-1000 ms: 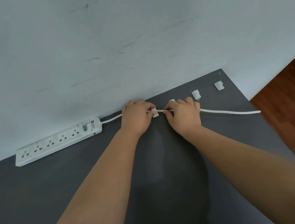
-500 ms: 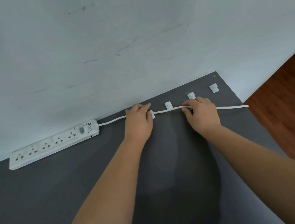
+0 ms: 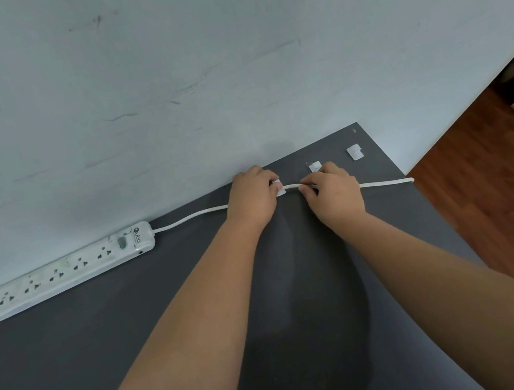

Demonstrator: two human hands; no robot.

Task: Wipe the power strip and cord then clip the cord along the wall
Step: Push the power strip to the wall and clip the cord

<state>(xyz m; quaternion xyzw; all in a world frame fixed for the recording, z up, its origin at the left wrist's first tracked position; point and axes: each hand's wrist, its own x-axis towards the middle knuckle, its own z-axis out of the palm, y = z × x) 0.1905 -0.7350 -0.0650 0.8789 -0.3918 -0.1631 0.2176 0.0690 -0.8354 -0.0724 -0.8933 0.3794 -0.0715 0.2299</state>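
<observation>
A white power strip (image 3: 71, 270) lies on the dark grey table (image 3: 136, 334) against the wall. Its white cord (image 3: 191, 217) runs right along the wall to the table's right edge. My left hand (image 3: 251, 200) presses a small white clip (image 3: 280, 190) where the cord passes it. Just to the right, my right hand (image 3: 333, 194) pinches the cord between fingertips and thumb. Two more white clips (image 3: 314, 166) (image 3: 355, 153) sit on the table behind the cord, apart from it.
The pale wall (image 3: 227, 63) rises straight behind the table. The table's right edge drops to a brown wooden floor (image 3: 502, 187), and the cord's end (image 3: 409, 180) reaches that edge.
My left hand has shifted right along the cord to another clip, so the gap between my hands has narrowed. The right hand still holds the cord.
</observation>
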